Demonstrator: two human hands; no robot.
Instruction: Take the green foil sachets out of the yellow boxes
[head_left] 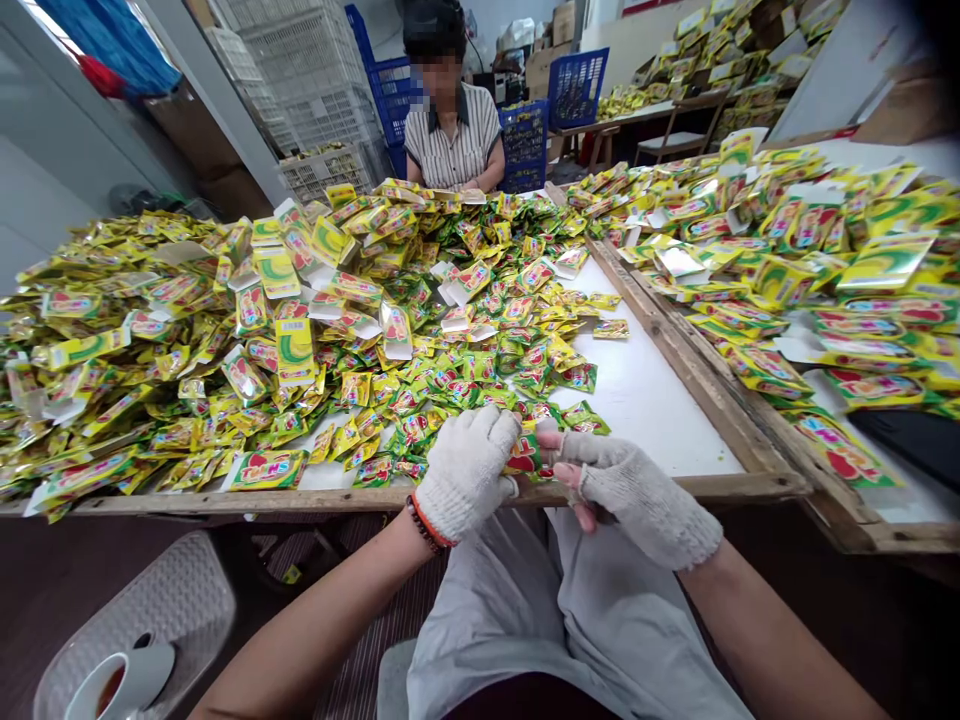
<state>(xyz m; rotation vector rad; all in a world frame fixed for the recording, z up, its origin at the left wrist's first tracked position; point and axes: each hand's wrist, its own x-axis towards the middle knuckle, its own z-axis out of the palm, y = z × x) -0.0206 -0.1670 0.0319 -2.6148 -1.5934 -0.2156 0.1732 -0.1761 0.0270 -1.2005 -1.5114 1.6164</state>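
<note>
My left hand (466, 470), in a white knit glove, is closed around a small stack of green and red candy sachets (523, 455) at the near edge of the white table (645, 390). My right hand (622, 490), in a fingerless grey glove, pinches the same stack from the other side with bare fingertips. A huge pile of yellow-green sachets and small boxes (285, 320) covers the table ahead of both hands.
A person in a striped shirt (454, 140) sits across the table. A second table at the right (840, 260) is heaped with flat yellow boxes. White and blue crates (322, 90) stand behind. A cup on a stool (112, 685) sits at my lower left.
</note>
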